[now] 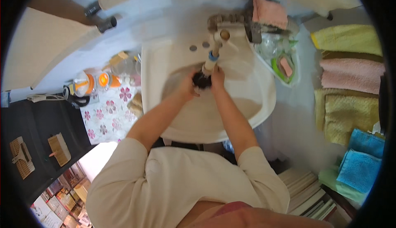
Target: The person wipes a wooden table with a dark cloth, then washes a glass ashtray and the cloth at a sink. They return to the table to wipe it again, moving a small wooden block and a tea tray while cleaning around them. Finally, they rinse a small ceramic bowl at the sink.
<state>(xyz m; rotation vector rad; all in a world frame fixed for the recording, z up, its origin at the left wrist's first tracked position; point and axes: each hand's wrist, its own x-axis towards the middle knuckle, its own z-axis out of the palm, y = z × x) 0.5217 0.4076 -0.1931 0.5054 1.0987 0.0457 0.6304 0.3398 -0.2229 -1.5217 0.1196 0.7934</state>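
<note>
Below the faucet (214,46), with its blue ring and pale nozzle, a small dark, roundish thing (201,80) is between my hands over the white washbasin (194,120). What kind of thing it is, I cannot make out. My left hand (190,86) curls around its left side, fingers bent. On the other side, my right hand (218,79) grips close to the nozzle's end, fingers closed against the dark thing's right edge. The nozzle partly covers the top of the dark thing. Both forearms reach across the basin's near rim.
A corner tray with a pink soap bar (286,66) stands right of the basin, a pink cloth (269,12) above it. Folded towels (350,77) hang at the right. On the left, orange-lidded jars (108,80) and scissors (76,99) lie by a flowered cover (108,116).
</note>
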